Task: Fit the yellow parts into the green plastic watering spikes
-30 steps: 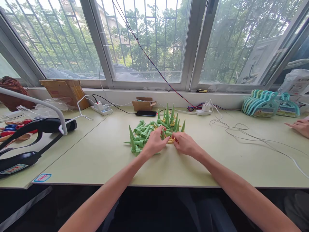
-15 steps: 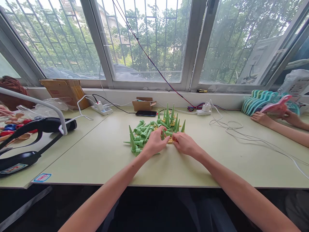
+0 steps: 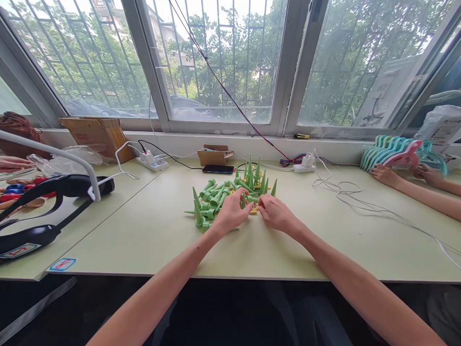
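My left hand (image 3: 233,209) is closed around a green plastic spike (image 3: 243,200), its pointed tip up between thumb and fingers. Just to the right, my right hand (image 3: 275,210) is pinched, and whatever its fingertips hold is hidden. Small yellow pieces (image 3: 254,209) lie between and behind the two hands. A pile of green plastic spikes with round collars (image 3: 215,196) lies left of my left hand. Several more green spikes (image 3: 249,173) stand point up behind both hands.
A black phone (image 3: 218,169) and an open cardboard box (image 3: 214,155) are at the back. White cables (image 3: 349,192) and a power strip (image 3: 304,167) lie right. At far right, another person's hands (image 3: 386,176) handle hangers (image 3: 382,153). A black strapped headset (image 3: 72,185) lies left.
My right hand has shifted very slightly to the right; my left hand stays in place with the spike. At far right, the other person's hands and the pink hanger have moved a little left.
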`<state>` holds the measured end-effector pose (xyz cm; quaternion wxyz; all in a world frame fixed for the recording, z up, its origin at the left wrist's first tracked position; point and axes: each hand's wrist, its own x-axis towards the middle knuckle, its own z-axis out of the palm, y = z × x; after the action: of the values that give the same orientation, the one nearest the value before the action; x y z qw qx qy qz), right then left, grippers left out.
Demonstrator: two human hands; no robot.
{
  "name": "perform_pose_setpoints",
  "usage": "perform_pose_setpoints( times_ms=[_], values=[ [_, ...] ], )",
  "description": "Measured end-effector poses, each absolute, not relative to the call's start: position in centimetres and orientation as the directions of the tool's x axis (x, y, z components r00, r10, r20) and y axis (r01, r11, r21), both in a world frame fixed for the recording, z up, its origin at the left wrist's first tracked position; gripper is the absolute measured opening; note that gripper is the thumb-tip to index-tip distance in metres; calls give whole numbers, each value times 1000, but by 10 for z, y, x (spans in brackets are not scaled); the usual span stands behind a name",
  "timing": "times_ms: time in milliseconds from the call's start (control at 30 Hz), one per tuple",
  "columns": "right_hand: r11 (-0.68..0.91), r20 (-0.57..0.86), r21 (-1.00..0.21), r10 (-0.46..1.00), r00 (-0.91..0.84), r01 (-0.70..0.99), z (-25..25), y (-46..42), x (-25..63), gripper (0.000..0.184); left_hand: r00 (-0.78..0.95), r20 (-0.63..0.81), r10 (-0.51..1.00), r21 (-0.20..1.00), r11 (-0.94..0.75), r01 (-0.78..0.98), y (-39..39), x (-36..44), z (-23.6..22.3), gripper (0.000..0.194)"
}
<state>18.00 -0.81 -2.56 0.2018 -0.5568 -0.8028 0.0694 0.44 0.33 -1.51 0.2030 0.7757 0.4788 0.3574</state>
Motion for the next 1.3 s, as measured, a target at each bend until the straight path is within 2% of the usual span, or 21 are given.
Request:
perform_pose_setpoints(
  times_ms=[267,467,600,1300],
  values=[
    [369,289,-381,919,-269,848,-22,-10,177,13,281,369,886,661,-463,590,2,5,-13,27],
    [461,369,-444,875,-313,768,-20,-11,175,17,277,377,884,638,-465,615,2,7,-12,25],
    [495,390,-451,858,-335,743,-17,-14,173,17,287,397,872,613,-485,623,1,7,-11,29],
    [536,477,-510,827,-297,673,-22,-8,174,16,268,391,881,658,-471,588,3,8,-10,28]
  ],
)
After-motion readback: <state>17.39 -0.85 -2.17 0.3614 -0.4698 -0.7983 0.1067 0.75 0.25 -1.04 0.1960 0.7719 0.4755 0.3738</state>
